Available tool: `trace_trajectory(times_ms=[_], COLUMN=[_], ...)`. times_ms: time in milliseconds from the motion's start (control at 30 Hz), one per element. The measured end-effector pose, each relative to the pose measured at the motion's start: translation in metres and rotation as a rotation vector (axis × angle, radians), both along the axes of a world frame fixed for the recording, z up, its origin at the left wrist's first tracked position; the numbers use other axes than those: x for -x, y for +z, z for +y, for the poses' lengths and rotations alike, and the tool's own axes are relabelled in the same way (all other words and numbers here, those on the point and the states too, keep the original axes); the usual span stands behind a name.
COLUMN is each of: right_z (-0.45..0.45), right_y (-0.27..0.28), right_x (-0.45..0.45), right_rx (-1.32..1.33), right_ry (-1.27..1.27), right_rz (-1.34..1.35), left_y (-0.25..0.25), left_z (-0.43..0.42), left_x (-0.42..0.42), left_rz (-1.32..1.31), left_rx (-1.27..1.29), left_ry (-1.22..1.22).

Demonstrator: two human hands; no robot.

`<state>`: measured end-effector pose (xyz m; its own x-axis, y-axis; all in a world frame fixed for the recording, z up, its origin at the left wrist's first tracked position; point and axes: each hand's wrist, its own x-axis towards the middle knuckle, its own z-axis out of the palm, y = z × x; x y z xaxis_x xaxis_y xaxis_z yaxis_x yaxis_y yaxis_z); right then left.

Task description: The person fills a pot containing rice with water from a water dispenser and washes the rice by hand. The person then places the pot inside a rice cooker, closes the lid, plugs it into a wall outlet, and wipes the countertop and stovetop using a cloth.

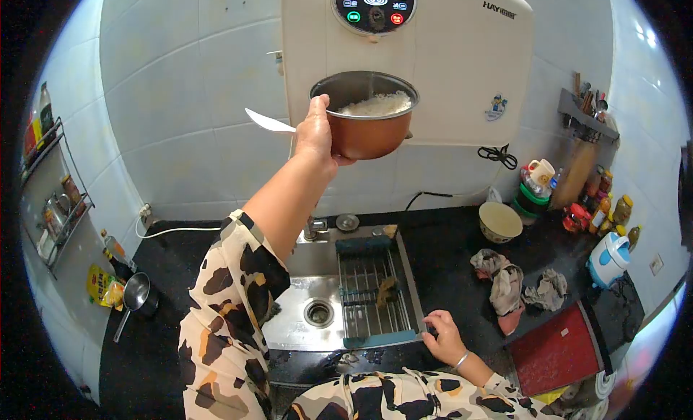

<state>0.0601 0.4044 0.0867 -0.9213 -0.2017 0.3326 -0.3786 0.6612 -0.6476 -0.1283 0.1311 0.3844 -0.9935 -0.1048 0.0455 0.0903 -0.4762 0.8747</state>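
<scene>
While held high in the left hand (314, 135), already loaded with white grains (377, 105), probably rice: a copper-brown pot (369, 137), roughly level, just right of the fingers. Clamped on its left side: thumb at the rim, remaining fingers mostly hidden, apparently supporting from below. Behind and above those fingers, mounted on the tiled wall (238, 73): a cream dispenser (455, 73) with a lit round panel (375, 8). Just left of the same fingers, poking out: a flat white implement (268, 122), impossible to tell whether also held. Well below: the right hand (447, 338), with fingers loosely apart and nothing visible in them. Near and left of these fingers: a steel sink (303, 337) with a draining rack (364, 297) inside; to their right, crumpled cloths (507, 288) and a red board (556, 358). Judging progress: grains in and pot raised in front of the dispenser, seemingly done; setting down, not yet done. Too unclear to tell: any water inside the pot or falling into it.
</scene>
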Motion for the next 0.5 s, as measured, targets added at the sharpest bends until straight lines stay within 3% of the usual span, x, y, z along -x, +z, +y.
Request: trace_trajectory(times_ms=[367,433,500], right_z=[0.003,-0.001,-0.022], right_y=[0.004,0.036,0.106], right_x=[-0.010,0.005,0.030], right_rx=[0.015,0.092,0.170], right_ry=[-0.028,-0.011,0.048], right_rz=[0.015,0.065,0.209], left_y=[-0.005,-0.006,-0.003], left_z=[-0.003,-0.002,-0.008], left_x=[0.009,0.010,0.018], left_rz=[0.031,0.022,0.001], left_rx=[-0.058,-0.048,-0.029], left_ry=[-0.074,-0.074,-0.081])
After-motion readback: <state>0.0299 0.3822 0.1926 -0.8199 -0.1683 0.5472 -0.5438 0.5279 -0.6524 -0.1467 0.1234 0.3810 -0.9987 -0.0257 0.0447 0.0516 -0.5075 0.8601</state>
